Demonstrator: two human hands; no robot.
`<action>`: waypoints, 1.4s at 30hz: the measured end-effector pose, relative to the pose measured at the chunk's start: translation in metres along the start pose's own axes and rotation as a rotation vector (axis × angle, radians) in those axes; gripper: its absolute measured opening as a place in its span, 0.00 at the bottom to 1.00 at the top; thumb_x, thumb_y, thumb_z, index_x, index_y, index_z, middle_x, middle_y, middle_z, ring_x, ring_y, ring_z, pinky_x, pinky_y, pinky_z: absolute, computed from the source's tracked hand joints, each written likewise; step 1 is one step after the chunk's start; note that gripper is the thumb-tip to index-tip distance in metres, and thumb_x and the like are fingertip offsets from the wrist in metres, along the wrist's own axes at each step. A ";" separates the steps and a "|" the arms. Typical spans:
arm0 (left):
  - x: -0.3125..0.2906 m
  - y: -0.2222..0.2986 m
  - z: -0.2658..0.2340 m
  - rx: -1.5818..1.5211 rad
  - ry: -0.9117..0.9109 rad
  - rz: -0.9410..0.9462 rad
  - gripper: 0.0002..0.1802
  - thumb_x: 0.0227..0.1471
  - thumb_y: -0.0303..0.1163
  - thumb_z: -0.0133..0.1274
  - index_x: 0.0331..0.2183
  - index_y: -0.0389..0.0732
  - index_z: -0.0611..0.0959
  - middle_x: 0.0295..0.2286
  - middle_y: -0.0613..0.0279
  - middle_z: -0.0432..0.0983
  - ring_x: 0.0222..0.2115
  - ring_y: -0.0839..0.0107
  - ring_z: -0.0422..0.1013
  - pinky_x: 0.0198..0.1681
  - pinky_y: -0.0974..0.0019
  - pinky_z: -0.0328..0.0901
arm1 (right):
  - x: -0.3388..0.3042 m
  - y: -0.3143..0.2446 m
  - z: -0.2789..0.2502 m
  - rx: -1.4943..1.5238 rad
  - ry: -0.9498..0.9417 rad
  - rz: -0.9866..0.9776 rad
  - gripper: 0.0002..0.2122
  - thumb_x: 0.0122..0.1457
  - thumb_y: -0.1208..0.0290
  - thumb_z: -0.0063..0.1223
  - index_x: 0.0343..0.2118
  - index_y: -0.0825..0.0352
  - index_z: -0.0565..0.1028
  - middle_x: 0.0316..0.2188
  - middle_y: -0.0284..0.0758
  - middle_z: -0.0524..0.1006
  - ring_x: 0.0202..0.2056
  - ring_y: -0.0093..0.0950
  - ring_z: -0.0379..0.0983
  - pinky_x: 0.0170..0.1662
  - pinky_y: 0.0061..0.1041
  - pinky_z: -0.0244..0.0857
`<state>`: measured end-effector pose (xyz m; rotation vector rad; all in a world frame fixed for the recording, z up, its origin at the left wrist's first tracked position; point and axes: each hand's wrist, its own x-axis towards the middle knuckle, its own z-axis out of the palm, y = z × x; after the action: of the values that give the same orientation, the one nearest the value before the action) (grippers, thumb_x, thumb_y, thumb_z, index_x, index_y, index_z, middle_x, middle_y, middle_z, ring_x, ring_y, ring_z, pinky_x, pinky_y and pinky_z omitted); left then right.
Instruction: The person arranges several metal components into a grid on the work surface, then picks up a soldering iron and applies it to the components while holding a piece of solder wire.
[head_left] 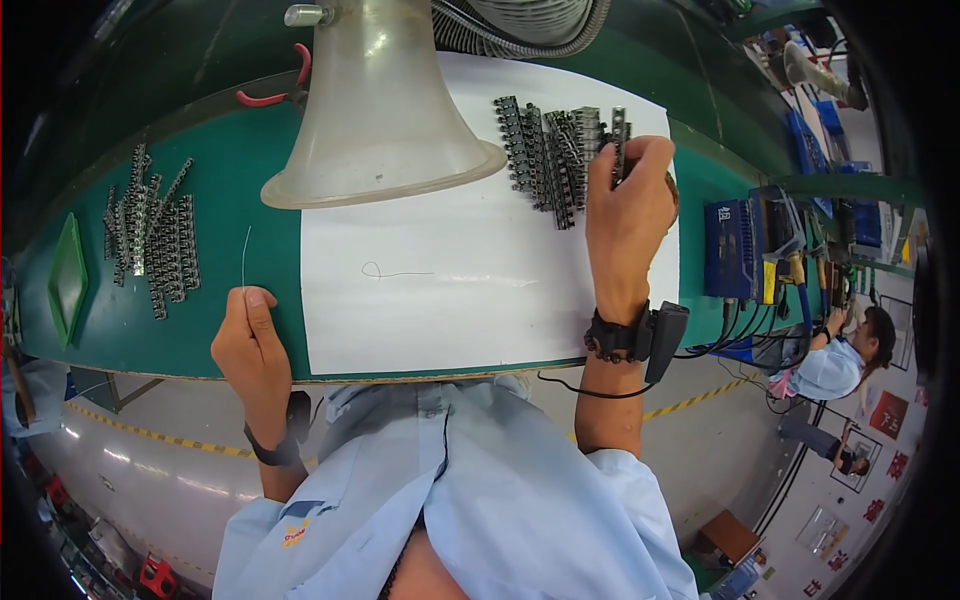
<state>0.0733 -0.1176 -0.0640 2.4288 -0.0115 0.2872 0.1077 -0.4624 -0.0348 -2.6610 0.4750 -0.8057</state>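
Note:
My left hand (pixel 250 335) is closed at the table's front edge, pinching a thin silvery wire (pixel 246 258) that sticks up from the fingers. My right hand (pixel 632 215) reaches to the far right of the white sheet. Its thumb and fingers are closed on a narrow dark strip of small parts (pixel 618 130), held upright at the right end of a row of similar strips (pixel 545 160). Part of the held strip is hidden by the fingers. On the sheet between my hands lies a loose piece of fine wire with a loop (pixel 390 272).
A wide translucent fume hood (pixel 385 120) hangs over the sheet (pixel 450 330). Red-handled pliers (pixel 275 98) lie behind it. More strips (pixel 150 235) and a green tray (pixel 68 280) are at left. Blue bench units with cables (pixel 735 250) stand right. Other people are beyond.

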 end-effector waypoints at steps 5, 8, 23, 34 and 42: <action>0.001 0.000 0.000 0.007 -0.004 0.004 0.16 0.65 0.33 0.41 0.27 0.36 0.75 0.19 0.59 0.68 0.17 0.70 0.61 0.22 0.68 0.57 | 0.002 0.006 -0.007 0.102 0.120 0.078 0.12 0.60 0.70 0.56 0.39 0.70 0.65 0.26 0.42 0.76 0.24 0.33 0.74 0.31 0.29 0.67; 0.000 0.000 0.002 -0.002 -0.002 -0.003 0.18 0.66 0.34 0.39 0.27 0.35 0.73 0.19 0.61 0.65 0.18 0.74 0.57 0.23 0.69 0.54 | 0.001 0.005 -0.009 0.237 0.178 0.110 0.12 0.60 0.71 0.55 0.40 0.69 0.65 0.27 0.39 0.76 0.26 0.28 0.74 0.32 0.26 0.67; 0.019 0.012 -0.013 -0.224 0.025 -0.087 0.18 0.63 0.31 0.46 0.22 0.37 0.63 0.17 0.68 0.51 0.19 0.81 0.47 0.20 0.70 0.44 | -0.075 -0.061 -0.020 0.578 -0.411 0.209 0.10 0.62 0.75 0.51 0.44 0.68 0.65 0.31 0.37 0.78 0.30 0.15 0.68 0.31 0.13 0.60; 0.003 0.025 0.013 -0.266 -0.151 -0.010 0.22 0.61 0.32 0.51 0.19 0.37 0.62 0.15 0.65 0.48 0.18 0.77 0.45 0.18 0.67 0.45 | -0.078 -0.044 -0.052 0.658 -0.372 0.429 0.08 0.64 0.75 0.46 0.45 0.68 0.65 0.29 0.35 0.78 0.27 0.15 0.67 0.30 0.15 0.60; 0.004 0.025 0.018 -0.194 -0.169 0.054 0.19 0.60 0.32 0.53 0.20 0.36 0.68 0.14 0.62 0.54 0.16 0.74 0.48 0.18 0.69 0.48 | -0.102 -0.046 -0.042 0.353 -0.491 0.286 0.09 0.63 0.75 0.48 0.44 0.71 0.67 0.26 0.35 0.76 0.24 0.20 0.67 0.29 0.21 0.62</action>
<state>0.0787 -0.1477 -0.0610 2.2547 -0.1731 0.0986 0.0128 -0.3894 -0.0317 -2.2767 0.5080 -0.1224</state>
